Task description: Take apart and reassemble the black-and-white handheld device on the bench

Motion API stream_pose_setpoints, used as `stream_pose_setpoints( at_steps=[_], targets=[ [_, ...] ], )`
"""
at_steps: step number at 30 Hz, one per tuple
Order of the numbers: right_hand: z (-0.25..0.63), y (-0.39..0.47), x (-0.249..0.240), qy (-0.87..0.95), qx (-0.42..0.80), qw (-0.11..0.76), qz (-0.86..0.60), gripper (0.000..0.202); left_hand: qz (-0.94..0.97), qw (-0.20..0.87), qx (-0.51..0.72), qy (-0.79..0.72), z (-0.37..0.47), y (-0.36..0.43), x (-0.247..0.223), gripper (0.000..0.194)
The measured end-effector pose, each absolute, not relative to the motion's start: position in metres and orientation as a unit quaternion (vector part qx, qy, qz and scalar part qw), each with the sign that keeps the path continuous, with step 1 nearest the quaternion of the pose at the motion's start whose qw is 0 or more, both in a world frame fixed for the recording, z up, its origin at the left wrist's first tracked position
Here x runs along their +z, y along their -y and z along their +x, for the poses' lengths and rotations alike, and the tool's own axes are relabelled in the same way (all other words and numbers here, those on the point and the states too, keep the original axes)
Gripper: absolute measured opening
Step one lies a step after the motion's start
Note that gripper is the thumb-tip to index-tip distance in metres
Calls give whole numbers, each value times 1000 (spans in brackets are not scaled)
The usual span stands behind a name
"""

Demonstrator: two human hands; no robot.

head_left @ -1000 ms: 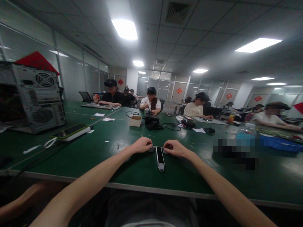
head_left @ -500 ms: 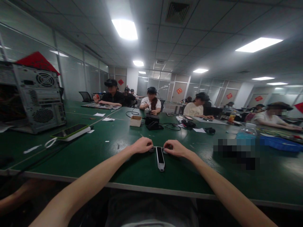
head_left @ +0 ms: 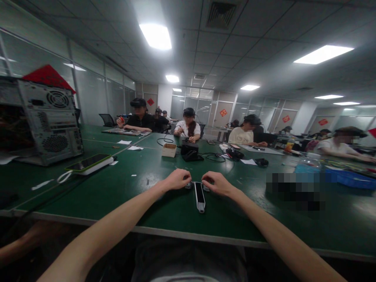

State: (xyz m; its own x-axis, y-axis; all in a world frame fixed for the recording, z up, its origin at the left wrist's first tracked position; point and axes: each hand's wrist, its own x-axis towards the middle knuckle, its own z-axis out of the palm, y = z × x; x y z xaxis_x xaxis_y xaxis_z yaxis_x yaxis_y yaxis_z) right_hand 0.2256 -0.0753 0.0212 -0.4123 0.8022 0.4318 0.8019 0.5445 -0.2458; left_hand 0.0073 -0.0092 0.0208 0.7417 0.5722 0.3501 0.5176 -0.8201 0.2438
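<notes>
A slim white device [head_left: 200, 197] with a long black screen, shaped like a scanning pen, lies on the green table between my hands, its narrow tip toward me. My left hand [head_left: 178, 179] is at its upper left with fingers curled and pressed together. Under those fingertips sits a small greyish piece [head_left: 188, 185]. On the other side, my right hand [head_left: 219, 183] has its thumb and fingers bent inward in a pinch, just above a second small greyish piece [head_left: 206, 188]. Whether either hand grips anything is hidden by the fingers.
An open computer case [head_left: 54, 121] stands at the left, near a phone [head_left: 88, 162] on a white block. Ahead are a small box [head_left: 169, 150], a black device [head_left: 189, 150] and cables. A blue tray [head_left: 352, 179] is at the right. Several people sit across the table.
Both hands have lifted very slightly, showing more of the small greyish pieces under the fingertips. The white device stays in place on the table.
</notes>
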Motion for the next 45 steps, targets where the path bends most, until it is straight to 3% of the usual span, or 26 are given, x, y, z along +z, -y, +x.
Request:
stream_pose_setpoints(
  at_steps=[4, 10, 29, 38, 45],
  targets=[
    [206, 89, 25, 863, 18, 253, -437, 20, 926, 62, 229, -294, 7, 13, 25, 23],
    [193, 93, 27, 886, 43, 176, -427, 22, 919, 57, 246, -304, 5, 9, 23, 22],
    [370, 38, 6, 653, -42, 100, -750, 20, 933, 34, 234, -272, 5, 1, 16, 20],
    [392, 32, -10, 537, -81, 103, -833, 46, 937, 25, 220, -271, 5, 1, 15, 20],
    [399, 30, -16, 467, -69, 60, -880, 35, 940, 30, 195, -277, 3, 5, 18, 21]
  ],
)
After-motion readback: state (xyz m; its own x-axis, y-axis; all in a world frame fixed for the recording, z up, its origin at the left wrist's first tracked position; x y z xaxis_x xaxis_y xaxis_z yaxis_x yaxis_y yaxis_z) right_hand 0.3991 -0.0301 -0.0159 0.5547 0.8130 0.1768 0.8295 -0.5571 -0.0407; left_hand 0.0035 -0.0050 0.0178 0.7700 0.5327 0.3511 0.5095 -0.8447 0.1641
